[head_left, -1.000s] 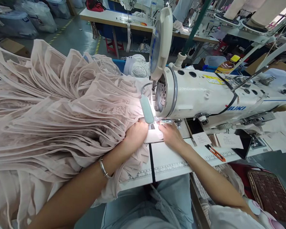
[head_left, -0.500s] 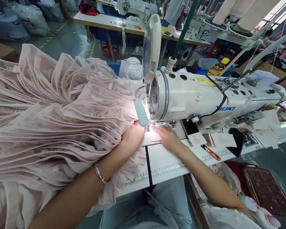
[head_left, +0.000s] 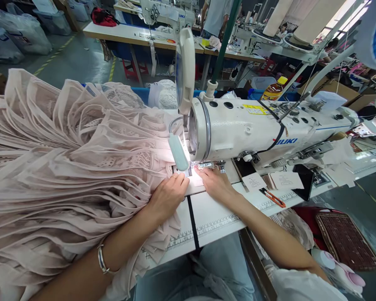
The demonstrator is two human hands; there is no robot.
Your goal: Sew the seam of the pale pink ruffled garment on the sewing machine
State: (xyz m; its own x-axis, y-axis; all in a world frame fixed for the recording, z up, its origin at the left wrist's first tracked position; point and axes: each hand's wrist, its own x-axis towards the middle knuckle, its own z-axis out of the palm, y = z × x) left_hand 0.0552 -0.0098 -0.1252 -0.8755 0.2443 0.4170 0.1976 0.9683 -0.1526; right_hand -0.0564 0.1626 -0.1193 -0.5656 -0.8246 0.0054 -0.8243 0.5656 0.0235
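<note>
Pale pink lace-trimmed garments [head_left: 81,167] lie in a large layered heap on the left, reaching to the white sewing machine [head_left: 235,125]. My left hand [head_left: 171,194], a bangle on its wrist, is closed at the heap's right edge, fingers pinched on the fabric just before the needle area. My right hand [head_left: 217,184] is on the other side of the needle, its fingers pressed together on a pale pink fabric piece [head_left: 195,180] in the lamp's glare. The small lamp [head_left: 179,152] and glare partly hide the presser foot and the fingertips.
An orange cutter [head_left: 274,198], paper labels [head_left: 283,180] and a dark tablet-like object [head_left: 305,177] lie right of my hand. A ruler strip [head_left: 219,225] runs along the table's front edge. Behind stand a drink bottle [head_left: 274,88], other sewing tables and a person [head_left: 217,19].
My left hand has drawn back toward me and slightly left, away from the needle area, fingers now showing. The right hand stays by the needle. The whole view has shifted a little.
</note>
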